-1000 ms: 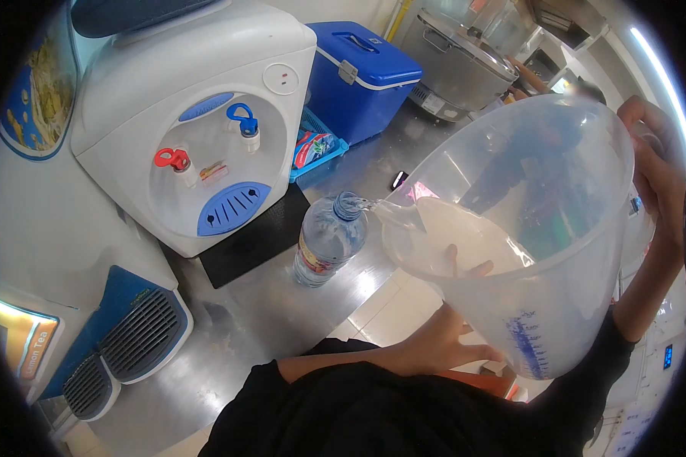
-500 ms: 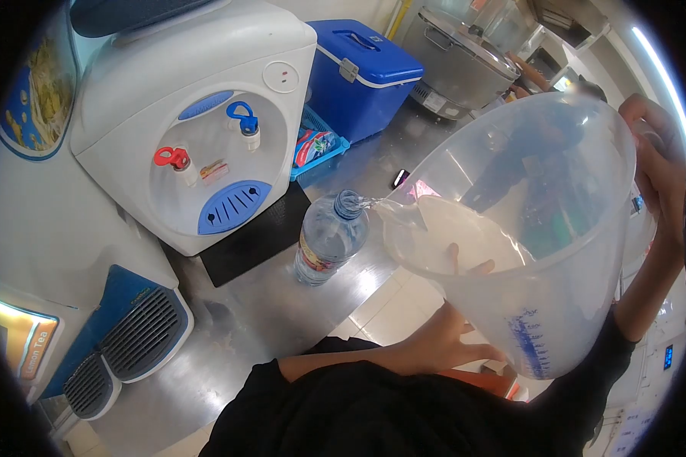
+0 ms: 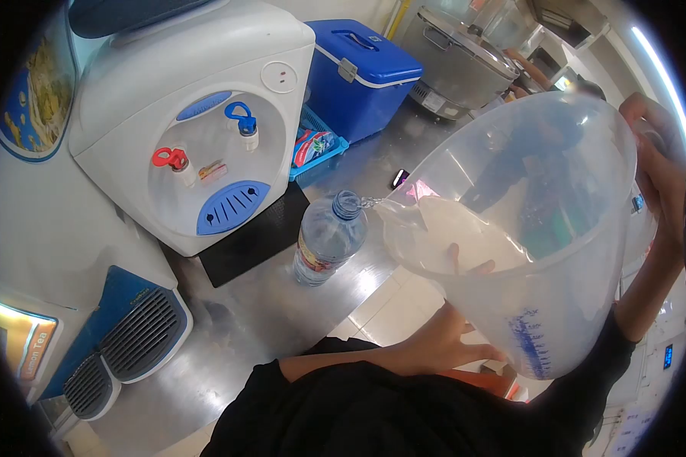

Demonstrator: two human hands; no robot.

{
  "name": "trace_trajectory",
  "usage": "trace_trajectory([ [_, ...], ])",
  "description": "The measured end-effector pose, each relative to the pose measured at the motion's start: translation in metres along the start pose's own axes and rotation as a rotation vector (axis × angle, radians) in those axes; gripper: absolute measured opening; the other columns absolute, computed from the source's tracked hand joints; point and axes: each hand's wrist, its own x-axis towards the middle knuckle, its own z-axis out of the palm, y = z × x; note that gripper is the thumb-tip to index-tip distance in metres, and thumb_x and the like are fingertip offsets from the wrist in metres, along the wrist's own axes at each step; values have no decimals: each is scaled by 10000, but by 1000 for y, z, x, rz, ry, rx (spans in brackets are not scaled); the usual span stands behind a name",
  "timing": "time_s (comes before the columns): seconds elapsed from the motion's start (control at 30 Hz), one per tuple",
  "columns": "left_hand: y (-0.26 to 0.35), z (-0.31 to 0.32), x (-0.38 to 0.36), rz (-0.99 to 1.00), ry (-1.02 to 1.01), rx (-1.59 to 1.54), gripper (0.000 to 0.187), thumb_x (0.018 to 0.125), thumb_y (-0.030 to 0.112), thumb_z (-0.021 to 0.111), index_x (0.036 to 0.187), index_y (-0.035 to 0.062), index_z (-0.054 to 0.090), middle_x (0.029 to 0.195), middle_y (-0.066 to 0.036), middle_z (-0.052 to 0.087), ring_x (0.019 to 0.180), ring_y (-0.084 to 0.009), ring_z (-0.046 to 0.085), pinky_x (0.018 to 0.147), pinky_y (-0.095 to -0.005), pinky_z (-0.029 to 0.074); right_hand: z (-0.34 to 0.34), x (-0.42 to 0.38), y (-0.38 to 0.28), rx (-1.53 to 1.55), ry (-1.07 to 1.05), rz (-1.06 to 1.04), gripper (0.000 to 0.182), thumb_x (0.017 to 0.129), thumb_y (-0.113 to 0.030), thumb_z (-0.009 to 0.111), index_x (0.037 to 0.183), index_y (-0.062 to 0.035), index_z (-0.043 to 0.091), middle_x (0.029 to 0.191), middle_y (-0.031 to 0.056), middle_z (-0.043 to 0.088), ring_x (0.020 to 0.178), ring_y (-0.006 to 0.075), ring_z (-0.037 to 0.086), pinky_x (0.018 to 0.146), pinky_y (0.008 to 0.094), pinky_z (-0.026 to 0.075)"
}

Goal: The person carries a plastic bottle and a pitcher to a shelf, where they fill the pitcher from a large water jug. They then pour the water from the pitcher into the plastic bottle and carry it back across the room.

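A large clear plastic measuring jug (image 3: 545, 320) with blue scale marks is tilted to the left. My right hand (image 3: 655, 164) grips it by the handle side at the upper right. Against its lower side rests my left hand (image 3: 453, 335), thumb below and fingertips visible through the wall, supporting it. Water runs from the jug's spout in a thin stream to the mouth of a clear plastic bottle (image 3: 329, 238) with a red and yellow label. The bottle stands upright on the metal counter (image 3: 229, 335), touched by neither hand.
A white water dispenser (image 3: 198, 68) with red and blue taps stands behind the bottle. Beyond it are a blue cooler box (image 3: 370, 84), a blue basket (image 3: 331, 156) holding a packet, a phone (image 3: 400, 179) and a large metal pot (image 3: 461, 65). A drink machine (image 3: 76, 228) is at left.
Water keeps flowing from the spout to the bottle, and the stream looks slightly thinner. Both hands and the jug hold nearly the same position.
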Motion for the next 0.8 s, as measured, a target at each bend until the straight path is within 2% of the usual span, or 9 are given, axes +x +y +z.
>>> trace_trajectory([
  [0.13, -4, 1, 1, 55, -16, 3, 885, 654, 209, 676, 1270, 14, 71, 1315, -211, -57, 1214, -329, -152, 979, -459, 174, 1, 2, 5, -67, 51, -61, 196, 754, -226, 577, 777, -43, 511, 703, 76, 533, 613, 114, 575, 586, 189, 486],
  [0.27, -1, -1, 1, 37, -39, 72, 864, 655, 203, 674, 1271, 23, 96, 1313, -208, -76, 1215, -331, -144, 979, -463, 177, 2, 0, -7, -44, 13, 6, 173, 764, -212, 559, 781, -46, 514, 688, 77, 533, 587, 109, 576, 576, 187, 488],
  [0.37, -2, 2, 0, 51, -14, -14, 847, 656, 202, 674, 1272, 33, 117, 1314, -210, -58, 1218, -332, -134, 982, -462, 166, 0, 0, -4, -51, 15, 13, 181, 762, -221, 561, 783, -47, 516, 679, 73, 535, 558, 98, 568, 546, 172, 483],
  [0.43, 1, 5, -1, 96, 114, -32, 657, 672, 347, 653, 1124, -20, 350, 1106, -158, 421, 1102, -267, 326, 943, -432, 175, -1, 0, -10, -54, 3, -18, 194, 758, -232, 568, 785, -48, 517, 675, 71, 537, 545, 92, 564, 529, 164, 478],
  [0.53, 2, 4, -1, 38, 63, -46, 639, 674, 333, 655, 1118, -16, 355, 1105, -157, 424, 1100, -274, 326, 943, -428, 178, -5, -2, -21, -142, -91, 101, 206, 757, -247, 570, 786, -49, 517, 677, 70, 539, 519, 80, 551, 479, 137, 454],
  [0.6, 2, 4, -2, 24, 63, -62, 633, 676, 328, 655, 1117, -13, 356, 1105, -162, 423, 1100, -276, 325, 942, -425, 184, -3, 2, -4, -62, -38, -42, 213, 744, -247, 588, 790, -51, 518, 682, 70, 539, 495, 78, 539, 439, 117, 424],
  [0.67, 3, 3, -2, 10, 63, -78, 626, 678, 322, 655, 1116, -11, 357, 1104, -167, 421, 1101, -278, 324, 941, -422, 190, -3, 4, 4, -58, 6, -29, 218, 735, -245, 600, 792, -52, 519, 682, 69, 539, 489, 77, 537, 432, 114, 420],
  [0.73, 5, -1, 0, -26, -52, -42, 830, 667, 221, 666, 1275, 41, 130, 1314, -229, -30, 1203, -344, -181, 999, -451, 4, -2, 4, 2, -53, 50, -18, 223, 725, -243, 612, 794, -52, 519, 683, 69, 539, 483, 77, 536, 424, 112, 416],
  [0.8, 5, -1, -1, -63, -51, -47, 835, 665, 230, 669, 1275, 41, 131, 1314, -231, -35, 1195, -352, -197, 995, -448, -25, 0, 3, -7, -85, 42, 39, 234, 718, -249, 620, 788, -49, 519, 686, 68, 539, 515, 88, 547, 468, 138, 448],
])
